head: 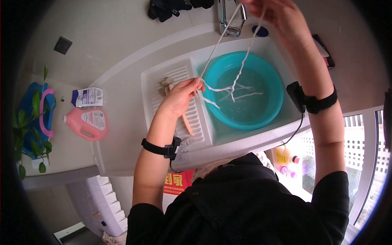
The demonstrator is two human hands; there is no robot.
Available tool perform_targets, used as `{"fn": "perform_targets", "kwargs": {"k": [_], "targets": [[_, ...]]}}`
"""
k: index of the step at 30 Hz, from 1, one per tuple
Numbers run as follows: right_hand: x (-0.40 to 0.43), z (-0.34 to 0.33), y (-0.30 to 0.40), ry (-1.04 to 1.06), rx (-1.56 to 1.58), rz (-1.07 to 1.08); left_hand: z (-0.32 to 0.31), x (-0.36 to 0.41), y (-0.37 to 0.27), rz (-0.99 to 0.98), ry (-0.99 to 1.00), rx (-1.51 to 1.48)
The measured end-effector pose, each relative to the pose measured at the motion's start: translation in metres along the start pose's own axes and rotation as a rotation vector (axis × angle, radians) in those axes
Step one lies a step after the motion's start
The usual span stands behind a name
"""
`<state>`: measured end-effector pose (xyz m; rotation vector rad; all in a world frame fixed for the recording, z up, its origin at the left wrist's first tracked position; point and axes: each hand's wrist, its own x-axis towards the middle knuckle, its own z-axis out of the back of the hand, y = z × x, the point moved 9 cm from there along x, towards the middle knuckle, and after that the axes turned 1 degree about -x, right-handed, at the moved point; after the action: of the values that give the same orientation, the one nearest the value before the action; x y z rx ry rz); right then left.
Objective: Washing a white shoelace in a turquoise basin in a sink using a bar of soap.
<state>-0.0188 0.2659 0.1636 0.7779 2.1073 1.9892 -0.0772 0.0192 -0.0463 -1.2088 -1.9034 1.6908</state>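
My left hand (183,95) pinches a white lace-like cord (243,65) over the left rim of a teal plastic basin (278,92). One stretch of cord runs taut from those fingers up to my right hand (280,16), which grips it high by the faucet and is partly cut off by the top edge. A second, kinked length hangs from the right hand into the cloudy water (235,113) and loops back to the left. A short loose end dangles below my left fingers. Behind the left hand, a wooden-handled brush (187,125) lies on the ribbed washboard (180,72).
The basin stands in a white sink (220,137) under a chrome faucet (234,30). A greyish clump (165,85) lies by the brush. Leftward are a pink detergent jug (92,124), a pouch (88,97), a blue container (32,101) and a trailing plant (21,119). Black cloth items (167,9) lie beyond.
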Motion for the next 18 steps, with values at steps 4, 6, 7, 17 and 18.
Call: {"fn": "perform_targets", "kwargs": {"k": [4, 6, 7, 17, 18], "targets": [[0.008, 0.039, 0.013, -0.112, 0.074, 0.055, 0.002, -0.002, 0.001, -0.011, 0.019, -0.161], [0.008, 0.051, 0.022, -0.173, 0.036, 0.140, 0.005, 0.000, 0.004, -0.001, 0.038, -0.204], [0.007, 0.052, 0.024, -0.173, 0.036, 0.140, 0.006, 0.000, 0.005, 0.007, 0.057, -0.247], [0.005, 0.088, 0.025, -0.346, -0.011, 0.180, 0.017, 0.001, 0.015, 0.108, 0.074, -0.461], [0.006, 0.093, 0.020, -0.346, -0.044, 0.180, 0.015, 0.002, 0.012, 0.105, 0.084, -0.519]]}}
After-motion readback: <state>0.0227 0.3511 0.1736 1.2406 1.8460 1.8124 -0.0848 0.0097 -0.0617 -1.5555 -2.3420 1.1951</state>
